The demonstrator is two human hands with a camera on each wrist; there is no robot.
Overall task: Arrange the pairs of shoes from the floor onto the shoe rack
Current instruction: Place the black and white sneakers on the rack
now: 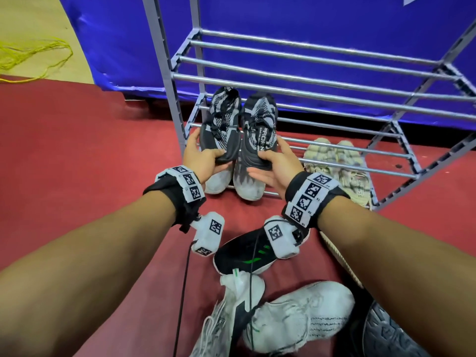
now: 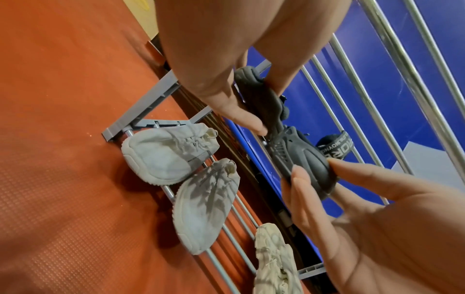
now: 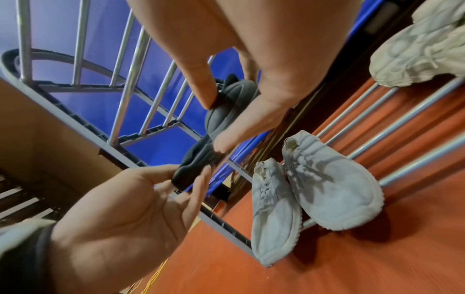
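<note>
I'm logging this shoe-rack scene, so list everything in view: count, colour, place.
black-and-grey sneakers: two, held up in front of the rack
pale grey sneakers: two, bottom shelf, left end
beige sneakers: two, bottom shelf, right part
black sneaker with green stripes: one, floor, near the person
white sneakers: two, floor, nearest the person
shoe rack: one, grey, before a blue panel
yellow string: one tangle, floor, far left
left hand: grips the left held sneaker
right hand: grips the right held sneaker

red textured floor (image 1: 77, 150), blue padded wall (image 1: 309, 16) behind.
tan flooring (image 1: 31, 27) at far left with loose yellow cord (image 1: 33, 55) lying across it.
</note>
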